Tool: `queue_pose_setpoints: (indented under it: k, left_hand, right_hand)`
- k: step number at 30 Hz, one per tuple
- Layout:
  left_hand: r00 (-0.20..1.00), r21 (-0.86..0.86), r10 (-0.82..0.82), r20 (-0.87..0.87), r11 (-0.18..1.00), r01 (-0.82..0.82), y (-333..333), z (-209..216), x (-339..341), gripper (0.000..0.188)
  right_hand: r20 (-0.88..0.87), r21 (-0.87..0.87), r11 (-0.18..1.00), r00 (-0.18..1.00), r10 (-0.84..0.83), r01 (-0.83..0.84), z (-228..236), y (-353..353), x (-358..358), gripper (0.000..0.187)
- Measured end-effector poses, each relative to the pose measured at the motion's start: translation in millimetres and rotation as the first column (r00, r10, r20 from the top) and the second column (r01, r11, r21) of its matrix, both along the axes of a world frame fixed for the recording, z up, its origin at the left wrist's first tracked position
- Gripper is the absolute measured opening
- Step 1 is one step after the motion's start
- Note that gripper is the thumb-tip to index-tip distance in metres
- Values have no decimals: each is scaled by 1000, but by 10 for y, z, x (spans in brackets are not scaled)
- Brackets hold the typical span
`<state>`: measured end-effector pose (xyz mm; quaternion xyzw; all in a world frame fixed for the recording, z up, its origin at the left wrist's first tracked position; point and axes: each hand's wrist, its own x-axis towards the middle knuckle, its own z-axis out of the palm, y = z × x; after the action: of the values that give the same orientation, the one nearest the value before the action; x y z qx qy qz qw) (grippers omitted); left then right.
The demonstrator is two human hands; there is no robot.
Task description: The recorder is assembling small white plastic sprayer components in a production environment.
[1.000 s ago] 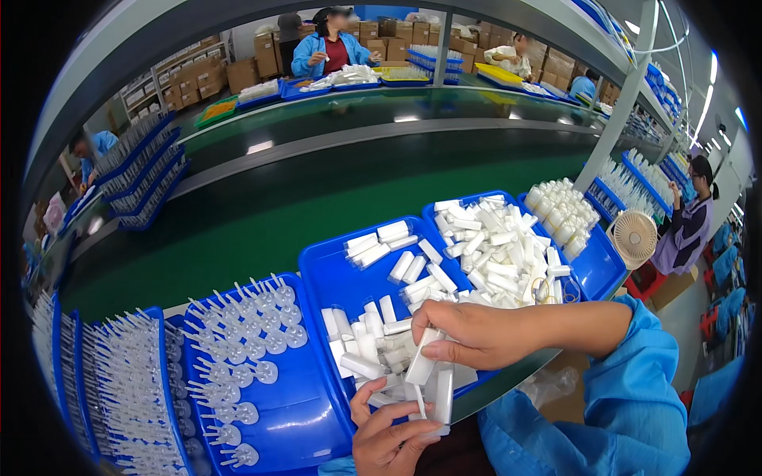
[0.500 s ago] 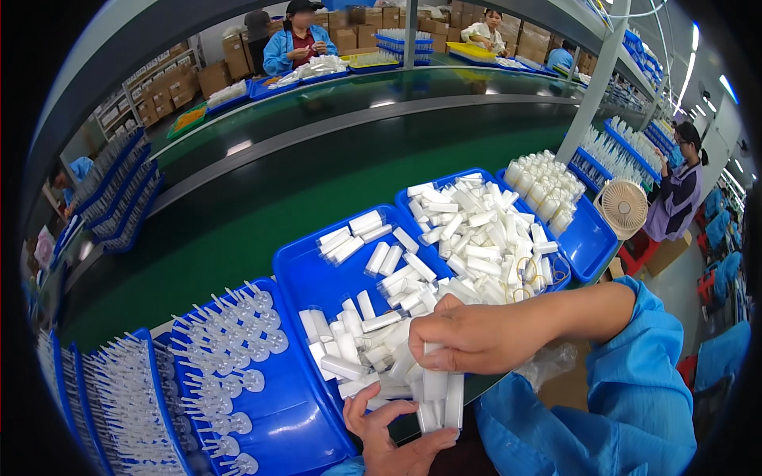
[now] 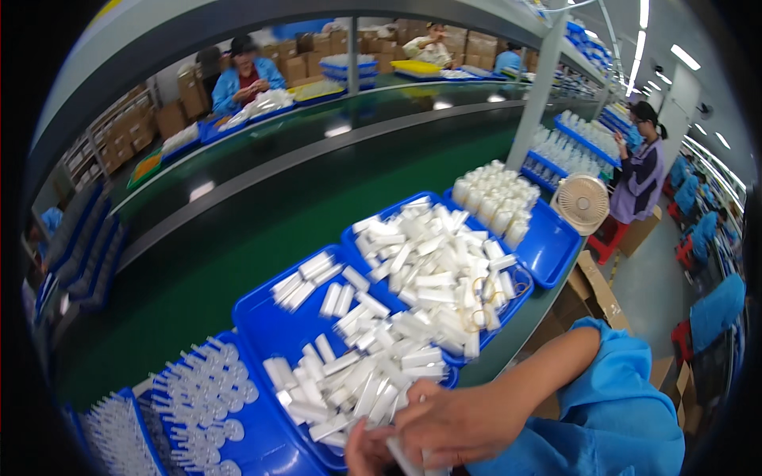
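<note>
At the lower edge my two hands are close together, both smeared by motion. My right hand, palm down, has its fingers curled round a white rectangular block in clear wrapping. My left hand is closed against the same block from the left; its fingertips are partly hidden behind the right hand. Just beyond them, a blue tray holds many similar loose white blocks. A second blue tray farther right is heaped with more blocks, with thin yellowish bands on top.
Clear stemmed parts with round bases fill trays at left. White cylinders stand in a far right blue tray, near a beige fan. A green conveyor runs behind. Co-workers sit across; one person is at right.
The view has swung to the right, so trays and conveyor sit farther left and lower. My hands have drawn closer together, with the right hand now lower over the blocks.
</note>
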<state>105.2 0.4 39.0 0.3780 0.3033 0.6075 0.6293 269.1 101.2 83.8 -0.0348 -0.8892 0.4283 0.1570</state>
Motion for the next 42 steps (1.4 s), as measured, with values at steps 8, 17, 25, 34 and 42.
queue_pose_setpoints:
  k: [8, 17, 25, 34, 42]
  left_hand:
    - [768, -102, -608, 201, 767, 633, 126, -147, -79, 77]
    - [910, -60, -402, -104, 916, 397, 117, -165, 85, 23]
    - [864, -287, -431, -259, 889, 357, 122, -78, 49, 13]
    - [997, -166, 48, 63, 985, -37, 153, 13, 143, 22]
    - [822, 402, -482, 302, 846, 349, 38, 141, -85, 21]
  right_hand:
    - [-408, 312, 922, 908, -89, 230, -175, -180, 54, 16]
    - [-171, 627, 23, 166, -971, 778, -717, 750, 1430, 24]
    - [-87, 459, 165, 229, -970, 873, -805, 800, 1429, 7]
    - [-207, 197, 791, 814, -543, 579, -105, 194, 313, 11]
    - [-497, -866, 110, 864, -85, -488, -398, -52, -159, 26]
